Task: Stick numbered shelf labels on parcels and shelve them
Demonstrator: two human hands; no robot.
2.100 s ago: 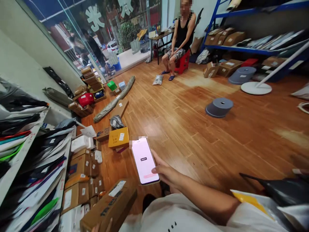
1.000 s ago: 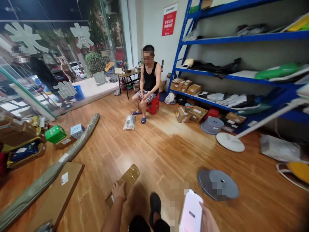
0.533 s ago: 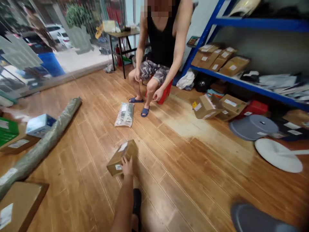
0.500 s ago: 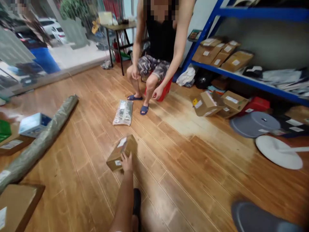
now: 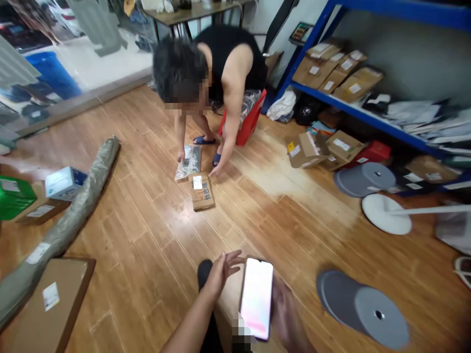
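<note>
A smartphone (image 5: 257, 298) with a bright, mostly white screen is held upright in front of me. My right hand (image 5: 284, 305) is wrapped round its right side, a little blurred. Just left of the phone is my left hand (image 5: 221, 274), fingers spread and holding nothing. Farther out on the wooden floor (image 5: 154, 235) lies a cardboard box (image 5: 202, 193) with a white label and blue print. Right behind it is a clear plastic parcel (image 5: 188, 159). A person on a red stool (image 5: 253, 120) leans over both, one hand on the parcel and the other beside the box.
Left on the floor are a long wrapped roll (image 5: 81, 208), a flat carton (image 5: 55, 299), a green box (image 5: 14, 196) and a blue-white box (image 5: 65, 182). On the right stand a blue shelf (image 5: 368, 117) with parcels, grey round bases (image 5: 384, 314) and a white round base (image 5: 386, 213).
My left hand has let go of the cardboard box, which now lies near the plastic parcel. The phone and my right hand have come into view. The other person has bent down to the parcels.
</note>
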